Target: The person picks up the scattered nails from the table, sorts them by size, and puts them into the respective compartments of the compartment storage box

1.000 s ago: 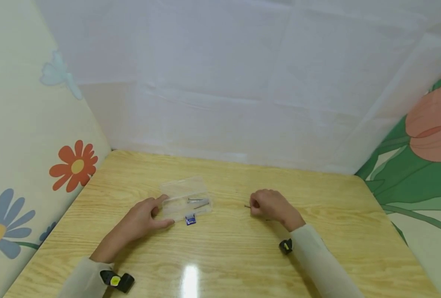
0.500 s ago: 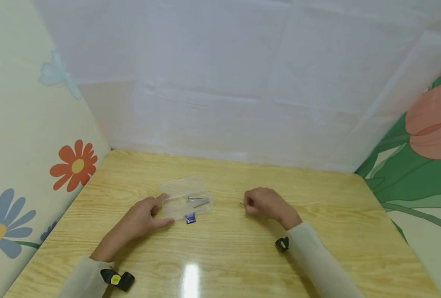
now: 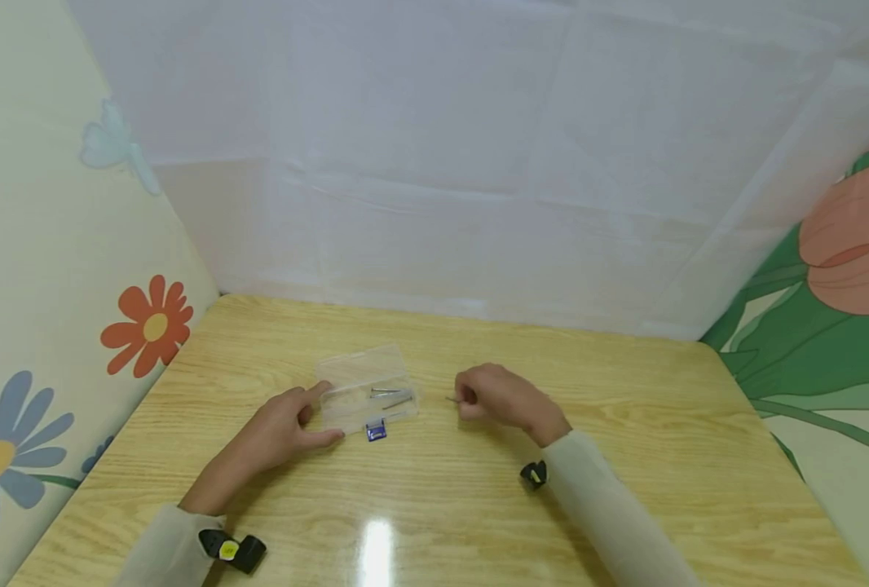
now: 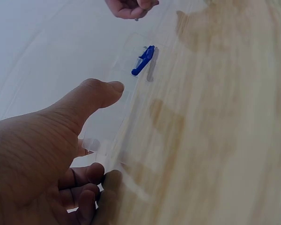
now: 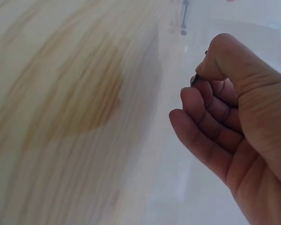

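A clear plastic box (image 3: pixel 346 407) lies on the table with its see-through lid (image 3: pixel 364 367) folded back. A few silver nails (image 3: pixel 386 393) are in it, and a blue latch (image 3: pixel 376 430) sticks out at its front edge. My left hand (image 3: pixel 280 428) holds the box's left end between thumb and forefinger; in the left wrist view the thumb (image 4: pixel 96 93) lies along its edge. To the right of the box, my right hand (image 3: pixel 504 398) pinches a thin nail (image 3: pixel 452 399) between thumb and forefinger, its tip pointing toward the box. Most of that nail is hidden by the fingers.
The wood-grain table (image 3: pixel 434 505) is glossy and reflects light. A white cloth (image 3: pixel 420 163) hangs behind it, with flower-printed panels (image 3: pixel 31 244) on both sides. Each wrist carries a small black camera (image 3: pixel 232 550). Another nail (image 5: pixel 184 18) shows near the right wrist view's top.
My right hand has moved left toward the box with the nail in its fingers. The left hand and the box have stayed in place.
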A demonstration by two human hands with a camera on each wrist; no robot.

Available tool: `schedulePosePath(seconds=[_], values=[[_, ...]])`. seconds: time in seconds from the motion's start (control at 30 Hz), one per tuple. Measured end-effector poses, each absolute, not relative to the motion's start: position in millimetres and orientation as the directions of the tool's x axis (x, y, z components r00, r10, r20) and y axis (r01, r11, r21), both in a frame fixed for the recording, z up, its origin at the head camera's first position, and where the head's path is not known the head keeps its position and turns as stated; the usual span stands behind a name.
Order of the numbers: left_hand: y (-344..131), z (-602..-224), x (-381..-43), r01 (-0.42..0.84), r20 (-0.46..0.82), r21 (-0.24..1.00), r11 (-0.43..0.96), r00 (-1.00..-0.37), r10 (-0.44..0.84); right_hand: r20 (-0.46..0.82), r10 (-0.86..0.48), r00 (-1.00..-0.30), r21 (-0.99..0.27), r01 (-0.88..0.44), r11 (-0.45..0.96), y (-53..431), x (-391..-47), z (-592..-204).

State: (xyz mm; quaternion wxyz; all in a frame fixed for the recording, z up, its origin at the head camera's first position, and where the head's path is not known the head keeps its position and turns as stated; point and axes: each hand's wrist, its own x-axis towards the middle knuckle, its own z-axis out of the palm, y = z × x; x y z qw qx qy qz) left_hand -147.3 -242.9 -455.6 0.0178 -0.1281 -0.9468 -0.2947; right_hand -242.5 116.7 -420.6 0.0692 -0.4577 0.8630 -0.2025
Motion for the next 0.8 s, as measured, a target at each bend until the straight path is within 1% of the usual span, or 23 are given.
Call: schedulePosePath(seconds=[0.3, 0.57, 0.67, 0.8], values=[[-242.9, -454.1, -146.2, 0.250, 0.112, 0.553, 0.795, -0.968, 0.226, 0.086, -0.840, -0.535, -0.387, -0.795, 0.467, 93.9, -243.3, -416.1], [-242.9, -455.3, -145.8, 0.259, 0.109, 0.558, 0.788, -0.965, 0.240, 0.103, -0.872, -0.478, -0.365, -0.834, 0.413, 70.0, -245.7, -416.4], [-242.8, -454.3, -145.5, 0.260, 0.116, 0.557, 0.789, -0.965, 0.236, 0.101, -0.873, -0.478, -0.349, -0.838, 0.419, 61.5, -245.7, -414.4], [-241.8, -453.7, -145.8, 0.253, 0.109, 0.560, 0.789, -0.967, 0.232, 0.071, -0.869, -0.490, -0.296, -0.842, 0.451, 52.8, -244.0, -410.1]])
